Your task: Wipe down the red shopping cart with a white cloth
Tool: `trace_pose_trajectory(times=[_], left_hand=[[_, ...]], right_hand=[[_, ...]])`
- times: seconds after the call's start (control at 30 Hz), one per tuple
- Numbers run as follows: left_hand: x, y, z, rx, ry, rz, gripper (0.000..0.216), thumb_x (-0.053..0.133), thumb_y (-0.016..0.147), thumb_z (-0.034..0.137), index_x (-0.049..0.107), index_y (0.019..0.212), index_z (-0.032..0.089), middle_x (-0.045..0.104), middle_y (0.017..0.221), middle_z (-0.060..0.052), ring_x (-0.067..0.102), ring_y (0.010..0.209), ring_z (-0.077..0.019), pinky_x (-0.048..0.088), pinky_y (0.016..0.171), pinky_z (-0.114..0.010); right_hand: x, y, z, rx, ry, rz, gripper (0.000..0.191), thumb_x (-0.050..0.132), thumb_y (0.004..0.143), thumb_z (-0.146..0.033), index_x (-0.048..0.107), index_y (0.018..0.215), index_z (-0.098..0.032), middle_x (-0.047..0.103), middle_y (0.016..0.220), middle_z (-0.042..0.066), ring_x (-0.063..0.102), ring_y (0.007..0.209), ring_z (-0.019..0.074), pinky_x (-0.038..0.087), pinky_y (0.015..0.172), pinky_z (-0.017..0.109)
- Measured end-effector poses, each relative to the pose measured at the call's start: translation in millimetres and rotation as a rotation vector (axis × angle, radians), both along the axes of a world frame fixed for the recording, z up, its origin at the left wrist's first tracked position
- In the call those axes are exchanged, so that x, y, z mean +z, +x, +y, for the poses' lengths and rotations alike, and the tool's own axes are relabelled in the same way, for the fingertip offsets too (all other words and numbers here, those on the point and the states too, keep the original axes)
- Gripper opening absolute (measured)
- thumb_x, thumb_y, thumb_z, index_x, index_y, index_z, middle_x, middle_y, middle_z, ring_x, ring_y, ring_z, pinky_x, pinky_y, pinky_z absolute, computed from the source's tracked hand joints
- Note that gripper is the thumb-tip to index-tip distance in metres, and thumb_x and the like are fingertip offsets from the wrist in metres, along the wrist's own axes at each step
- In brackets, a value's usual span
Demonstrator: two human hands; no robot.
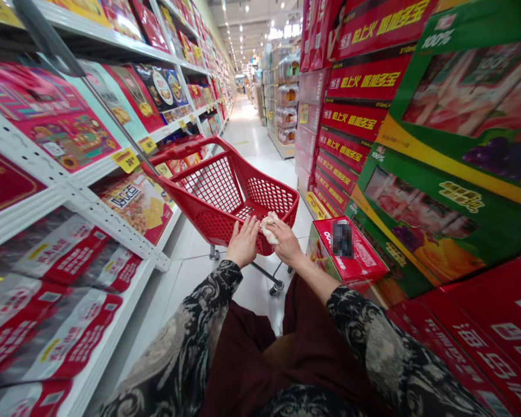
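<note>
Hands both rest on the near rim of a red plastic shopping cart [226, 185], which stands at the centre of the frame in a supermarket aisle. The left hand [244, 241] lies flat on the rim, fingers extended and close together, with nothing in its grasp. The right hand [287, 243], just beside it to the right, is curled around a crumpled white wad [268, 227] and presses it against the same rim; cloth or paper cannot be determined. Dark patterned sleeves [191, 347] cover both forearms.

White shelving [69, 197] fills the left of the frame, stocked with red packaged goods and fitted with yellow price tags [125, 159]. Stacked red cartons [351, 121] and green cartons [438, 191] fill the right. A small red box [364, 260] sits just right of the right wrist. The pale tiled floor [252, 133] runs towards the upper centre.
</note>
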State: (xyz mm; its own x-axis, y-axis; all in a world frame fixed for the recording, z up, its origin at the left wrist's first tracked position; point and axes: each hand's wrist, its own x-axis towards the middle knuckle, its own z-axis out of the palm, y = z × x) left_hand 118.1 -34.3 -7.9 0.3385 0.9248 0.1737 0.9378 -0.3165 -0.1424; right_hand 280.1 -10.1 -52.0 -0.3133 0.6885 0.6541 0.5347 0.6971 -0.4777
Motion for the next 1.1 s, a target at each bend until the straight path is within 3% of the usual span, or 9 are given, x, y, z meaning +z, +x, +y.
trace_pose_trajectory(times=[0.17,0.33,0.47,0.57,0.67,0.77,0.87,0.97,1.1], left_hand=[[3.8,-17,7,0.178,0.015,-0.030,0.071,0.039,0.073,0.014,0.022,0.142,0.009,0.018,0.151,-0.013,0.014,0.140,-0.0267,0.014,0.110,-0.054],[9.6,-14,9,0.162,-0.022,-0.017,0.068,0.038,0.075,0.015,0.023,0.141,0.012,0.018,0.151,-0.012,0.015,0.139,-0.0256,0.011,0.112,-0.053],[11.7,-5,10,0.168,-0.035,-0.044,0.068,0.040,0.076,0.020,0.022,0.142,0.011,0.018,0.151,-0.013,0.014,0.139,-0.0268,0.011,0.111,-0.053],[15.0,-6,12,0.155,-0.054,-0.040,0.068,0.039,0.076,0.018,0.023,0.142,0.013,0.018,0.151,-0.011,0.015,0.139,-0.0264,0.011,0.111,-0.054],[18.6,-12,14,0.109,-0.063,-0.017,0.068,0.038,0.076,0.015,0.022,0.142,0.015,0.020,0.151,-0.009,0.016,0.139,-0.0247,0.011,0.111,-0.053],[18.2,-19,18,0.161,-0.064,-0.030,0.070,0.037,0.075,0.014,0.020,0.142,0.012,0.018,0.152,-0.010,0.016,0.139,-0.0243,0.011,0.112,-0.053],[15.1,-21,22,0.214,-0.067,-0.055,0.071,0.037,0.074,0.014,0.018,0.142,0.009,0.015,0.152,-0.010,0.014,0.140,-0.0254,0.012,0.111,-0.055],[14.5,-21,25,0.197,-0.065,-0.059,0.071,0.036,0.073,0.013,0.019,0.143,0.011,0.017,0.152,-0.008,0.014,0.140,-0.0248,0.010,0.110,-0.057],[19.7,-18,26,0.200,-0.089,-0.052,0.071,0.035,0.073,0.012,0.020,0.143,0.015,0.019,0.152,-0.007,0.015,0.139,-0.0251,0.009,0.109,-0.060]], right_hand=[[4.2,21,13,0.014,-0.026,0.020,0.040,0.046,0.077,-0.007,0.059,0.113,-0.017,0.050,0.133,0.010,0.040,0.128,0.0201,0.034,0.106,0.040],[7.6,10,6,-0.066,0.011,0.001,0.041,0.049,0.078,-0.015,0.056,0.118,-0.014,0.045,0.136,0.013,0.032,0.133,0.0233,0.031,0.108,0.043],[2.4,-5,1,-0.108,0.051,-0.085,0.057,0.060,0.077,-0.031,0.047,0.129,-0.011,0.037,0.141,0.016,0.023,0.136,0.0293,0.025,0.110,0.051],[-5.0,-1,9,-0.113,0.098,-0.097,0.045,0.051,0.083,-0.020,0.050,0.128,-0.019,0.038,0.142,0.010,0.025,0.136,0.0247,0.030,0.109,0.048],[-10.3,13,20,-0.111,0.135,-0.074,0.045,0.039,0.085,-0.007,0.052,0.125,-0.023,0.044,0.139,0.006,0.032,0.133,0.0186,0.036,0.108,0.041],[-12.1,23,26,-0.104,0.205,-0.066,0.042,0.036,0.089,-0.008,0.054,0.123,-0.023,0.046,0.137,0.005,0.031,0.134,0.0170,0.035,0.109,0.040],[-15.1,24,27,-0.003,0.294,-0.128,0.034,0.038,0.092,-0.013,0.058,0.118,-0.022,0.050,0.134,0.003,0.024,0.137,0.0161,0.031,0.112,0.042],[-26.2,25,25,0.060,0.307,-0.191,0.032,0.038,0.093,-0.015,0.061,0.113,-0.023,0.055,0.129,0.002,0.022,0.137,0.0147,0.027,0.113,0.042],[-60.0,27,18,0.074,0.236,-0.285,0.036,0.037,0.092,-0.011,0.057,0.120,-0.022,0.055,0.130,0.004,0.026,0.136,0.0166,0.028,0.112,0.044]])
